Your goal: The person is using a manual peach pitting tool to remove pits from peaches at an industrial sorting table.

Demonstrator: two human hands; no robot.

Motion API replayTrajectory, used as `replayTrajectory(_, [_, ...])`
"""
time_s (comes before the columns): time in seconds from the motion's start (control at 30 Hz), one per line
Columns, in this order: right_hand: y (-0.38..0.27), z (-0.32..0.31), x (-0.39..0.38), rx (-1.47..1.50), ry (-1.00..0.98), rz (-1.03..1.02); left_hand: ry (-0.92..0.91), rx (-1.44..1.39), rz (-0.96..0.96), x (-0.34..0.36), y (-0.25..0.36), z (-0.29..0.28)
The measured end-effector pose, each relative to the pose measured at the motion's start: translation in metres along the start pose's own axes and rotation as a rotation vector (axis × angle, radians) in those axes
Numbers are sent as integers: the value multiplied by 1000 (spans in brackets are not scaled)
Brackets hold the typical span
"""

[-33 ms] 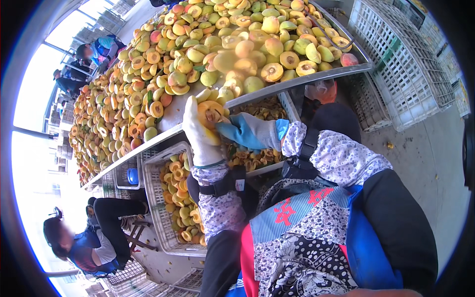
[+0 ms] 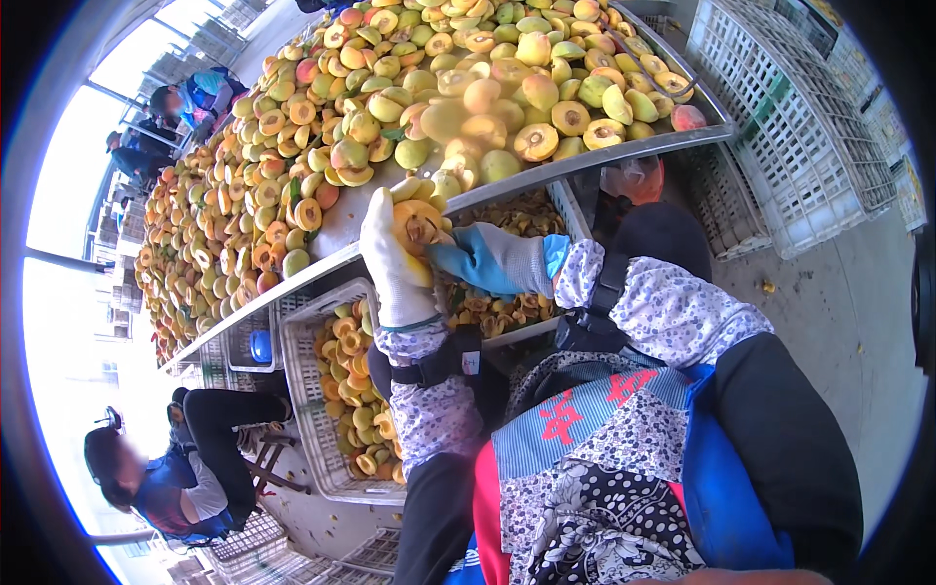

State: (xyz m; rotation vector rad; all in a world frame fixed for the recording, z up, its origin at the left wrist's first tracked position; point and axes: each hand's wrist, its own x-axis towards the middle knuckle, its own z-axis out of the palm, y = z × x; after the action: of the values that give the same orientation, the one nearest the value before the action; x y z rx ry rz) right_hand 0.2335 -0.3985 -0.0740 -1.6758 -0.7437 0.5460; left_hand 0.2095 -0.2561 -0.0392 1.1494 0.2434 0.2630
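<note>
In a white glove, my left hand [image 2: 390, 255] is closed around a peach half [image 2: 417, 226], its cut face turned to the right with the brown pit hollow showing. My right hand [image 2: 492, 257], in a blue and grey glove, presses its curled fingers against the peach's lower right side. Whatever those fingers grip is hidden. Both hands are just off the near edge of a metal table [image 2: 336, 255] heaped with halved peaches [image 2: 292, 112]. Beneath my hands sits a bin of pits and scraps [image 2: 507, 310].
A white plastic crate [image 2: 304, 405] of peach halves stands below the table, left of my left forearm. Stacked crates [image 2: 780, 117] rise at the right. A seated co-worker [image 2: 180, 478] is at the lower left; others sit farther back. A blue object [image 2: 260, 347] lies in another crate.
</note>
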Motion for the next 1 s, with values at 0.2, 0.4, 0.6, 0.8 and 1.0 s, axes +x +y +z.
replayTrajectory(0.2, [-32,-3,-15,182,-158,297,114,6,157,1,-8,5])
replayTrajectory(0.4, [-43,-6,-18,296,-245,384,59,-66,178,-3,-6,11])
replayTrajectory(0.6, [-35,-13,-15,644,-505,505,-170,-299,-31,-4,2,8])
replayTrajectory(0.8, [6,-3,-7,-143,-35,-166,-116,-175,111,7,-10,-1])
replayTrajectory(1.0, [21,-32,-22,-710,-51,65,232,-242,377,-10,49,-77])
